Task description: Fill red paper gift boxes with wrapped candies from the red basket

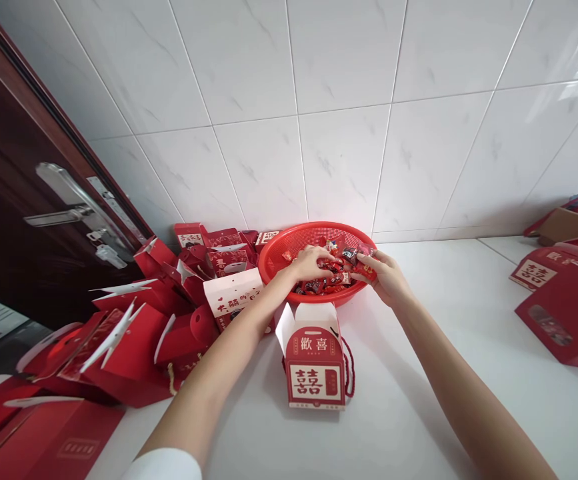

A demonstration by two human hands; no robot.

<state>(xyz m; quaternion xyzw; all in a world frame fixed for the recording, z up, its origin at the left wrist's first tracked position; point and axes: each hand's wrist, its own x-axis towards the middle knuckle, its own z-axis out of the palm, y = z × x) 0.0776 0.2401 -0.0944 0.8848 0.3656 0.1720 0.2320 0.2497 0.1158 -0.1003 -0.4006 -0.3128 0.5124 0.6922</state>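
A red plastic basket (275,259) stands against the tiled wall, with wrapped candies (315,287) inside. My left hand (313,263) reaches over the candies in it, fingers apart and bent downward. At the basket's right side, my right hand (386,275) is closed around several wrapped candies (361,255), some dark and some red or pink. Just in front of the basket, between my forearms, a small red gift box (315,363) stands upright with its white top flaps raised and a dark red cord handle at its right side.
Many red gift boxes (136,347) crowd the left side, some with open flaps. More red boxes (569,307) stand at the right, near a brown carton (571,227) of packets. A dark door (13,200) with a metal handle is at the far left.
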